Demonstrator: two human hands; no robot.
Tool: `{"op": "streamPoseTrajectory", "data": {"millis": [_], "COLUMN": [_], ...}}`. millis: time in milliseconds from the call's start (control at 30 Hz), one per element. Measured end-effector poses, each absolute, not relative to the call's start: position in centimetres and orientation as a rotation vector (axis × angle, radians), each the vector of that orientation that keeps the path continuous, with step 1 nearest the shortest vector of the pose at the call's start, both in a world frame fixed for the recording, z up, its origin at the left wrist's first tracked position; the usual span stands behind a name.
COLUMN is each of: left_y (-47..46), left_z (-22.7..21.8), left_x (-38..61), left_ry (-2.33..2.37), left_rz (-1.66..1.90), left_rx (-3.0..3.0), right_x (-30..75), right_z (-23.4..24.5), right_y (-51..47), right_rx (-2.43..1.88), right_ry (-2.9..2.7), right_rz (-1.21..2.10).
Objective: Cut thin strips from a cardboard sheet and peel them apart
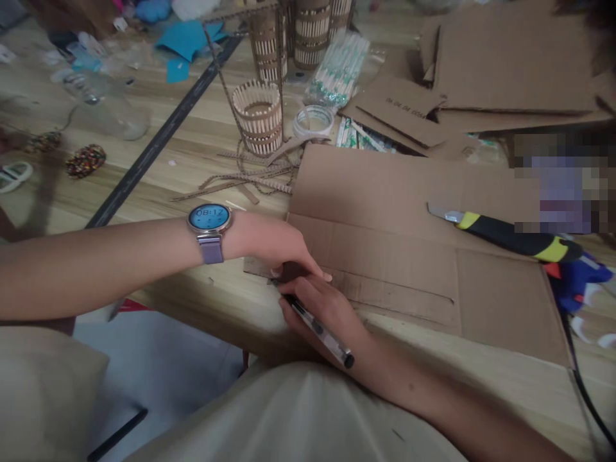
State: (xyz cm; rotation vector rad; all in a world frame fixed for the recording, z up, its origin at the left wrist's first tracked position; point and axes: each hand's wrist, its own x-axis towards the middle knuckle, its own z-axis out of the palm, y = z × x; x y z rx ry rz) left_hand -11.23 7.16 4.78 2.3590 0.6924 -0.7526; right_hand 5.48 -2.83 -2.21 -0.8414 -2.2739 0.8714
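Observation:
My right hand is closed around a clear-barrelled pen with a black end cap, its writing end toward the near left edge of a flat cardboard sheet. My left hand, with a watch on its wrist, rests on that same edge. Its index finger is stretched out along the cardboard; the other fingers are mostly hidden beneath the palm. The two hands nearly meet. Dark drawn lines run along the near part of the sheet. A utility knife, blade out, lies across its right side.
Behind the sheet stand a small stick basket, a tape roll and loose cardboard strips. Packaged sticks and more cardboard lie farther back. A blue glue gun with a cable is at right; a plastic bottle lies at left.

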Motion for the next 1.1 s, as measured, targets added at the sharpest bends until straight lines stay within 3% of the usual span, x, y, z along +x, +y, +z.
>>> {"op": "streamPoseTrajectory", "data": {"millis": [600,1100], "left_y": [7.1,7.5], "left_z": [5.2,4.8], "left_x": [-11.1,-11.3], "left_ry": [0.740,0.703], "left_rz": [-0.823,-0.825], "left_rx": [2.325,2.322], "right_x": [5.1,11.5], "right_z": [-2.6,1.0], "right_y": [-3.0,-3.1], "right_rx": [-0.847,-1.046], "right_ry": [-2.305,-2.241], "right_rz": [0.757,0.783]}}
